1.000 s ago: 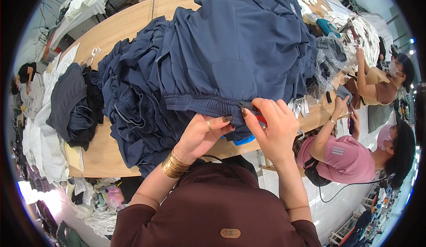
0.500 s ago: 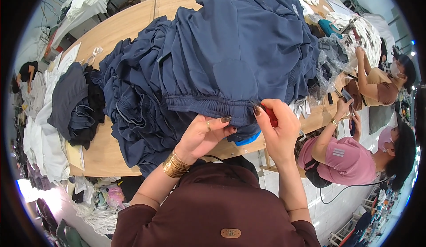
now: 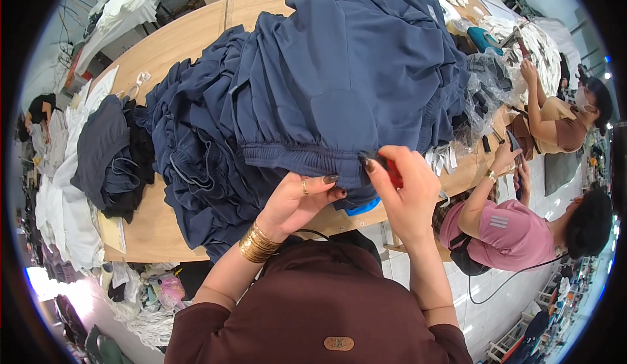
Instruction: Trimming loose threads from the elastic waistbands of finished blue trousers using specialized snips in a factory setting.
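A navy garment with a gathered elastic waistband (image 3: 290,158), seemingly a pair of pants, lies spread over the table, waistband toward me. My left hand (image 3: 297,200) pinches the lower edge of that waistband between thumb and fingers. Around small thread snips with a red handle (image 3: 395,173) my right hand (image 3: 408,191) is closed, their dark tip touching the band just right of my left fingers. Most of the snips is hidden in my palm. More crumpled navy garments (image 3: 189,135) are heaped to the left.
The wooden table (image 3: 157,233) holds dark folded clothes (image 3: 104,148) at left. Clear plastic bags (image 3: 486,89) lie at right, near a co-worker in pink (image 3: 509,240) and another in a brown and tan top (image 3: 562,129). White fabric (image 3: 65,214) hangs at left.
The tip of the snips has shifted slightly left along the waistband, with my right hand. My left hand keeps its pinch. The co-worker in pink has turned their head.
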`<state>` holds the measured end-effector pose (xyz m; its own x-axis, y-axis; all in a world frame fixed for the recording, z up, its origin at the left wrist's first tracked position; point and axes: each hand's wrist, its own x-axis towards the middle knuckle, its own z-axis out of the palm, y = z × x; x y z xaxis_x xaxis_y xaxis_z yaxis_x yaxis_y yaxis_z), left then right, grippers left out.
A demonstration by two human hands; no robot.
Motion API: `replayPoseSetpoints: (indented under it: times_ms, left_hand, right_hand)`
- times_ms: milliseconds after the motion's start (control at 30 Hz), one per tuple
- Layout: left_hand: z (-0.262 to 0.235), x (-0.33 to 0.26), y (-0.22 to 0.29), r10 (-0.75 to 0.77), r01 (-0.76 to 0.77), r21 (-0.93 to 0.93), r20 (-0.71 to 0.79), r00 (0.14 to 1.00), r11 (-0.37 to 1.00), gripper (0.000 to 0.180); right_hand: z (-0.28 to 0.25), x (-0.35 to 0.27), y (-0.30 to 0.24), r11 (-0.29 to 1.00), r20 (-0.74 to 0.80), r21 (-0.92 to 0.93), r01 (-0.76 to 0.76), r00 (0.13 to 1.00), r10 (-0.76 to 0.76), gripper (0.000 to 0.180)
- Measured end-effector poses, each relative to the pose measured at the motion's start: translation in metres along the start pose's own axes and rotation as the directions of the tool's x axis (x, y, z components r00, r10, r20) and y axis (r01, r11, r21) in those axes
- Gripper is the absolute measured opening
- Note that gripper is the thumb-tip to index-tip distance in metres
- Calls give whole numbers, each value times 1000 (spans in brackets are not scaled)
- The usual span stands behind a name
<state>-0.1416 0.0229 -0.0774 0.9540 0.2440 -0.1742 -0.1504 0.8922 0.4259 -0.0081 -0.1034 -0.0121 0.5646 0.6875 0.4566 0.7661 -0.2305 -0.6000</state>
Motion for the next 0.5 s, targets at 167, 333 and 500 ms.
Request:
replayPoseSetpoints:
  times_ms: [167,333,500]
  left_hand:
    - [-34,-23,28,365,-302,291,-194,911,908,38]
    - [-91,-41,97,635,-569,285,-275,722,771,16]
    - [-79,-33,102,690,-583,384,-262,674,715,37]
  right_hand:
    - [-24,-7,27,947,-143,200,-253,948,283,25]
    - [-46,-11,79,941,-28,-106,-321,947,320,11]
    - [-46,3,92,933,59,49,-357,933,354,11]
